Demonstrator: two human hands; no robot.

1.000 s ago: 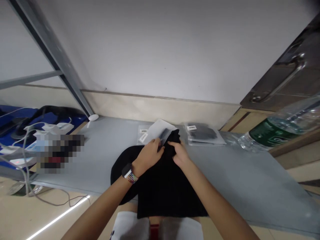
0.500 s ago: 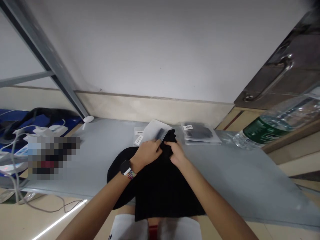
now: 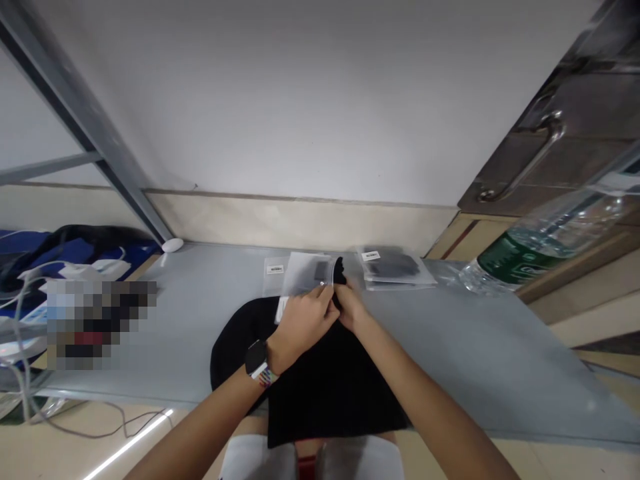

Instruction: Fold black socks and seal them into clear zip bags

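My left hand (image 3: 306, 321), wearing a dark watch on its wrist, is closed on the edge of a clear plastic zip bag (image 3: 304, 270) with a white backing and something dark inside. Close against it, my right hand (image 3: 351, 308) is closed around a bunched black cloth end (image 3: 339, 270) at the bag's mouth. Both sets of fingertips partly hide where cloth and bag meet. A large black cloth (image 3: 330, 400) spreads beneath my hands and over the front edge of the table toward my lap. Behind the held bag lies another clear labelled bag (image 3: 273, 272).
A stack of labelled clear bags (image 3: 395, 268) with dark contents lies on the grey table (image 3: 450, 347) at right. Beyond it a large green-labelled bottle (image 3: 520, 257) leans. White power strips and cables (image 3: 83, 267) are at left. A metal post (image 3: 133, 193) rises at the back left.
The bag has turned to lie more upright, its opening now alongside the bunched cloth. My left hand has moved right and slightly down, closer to my right. The camera view has shifted a little.
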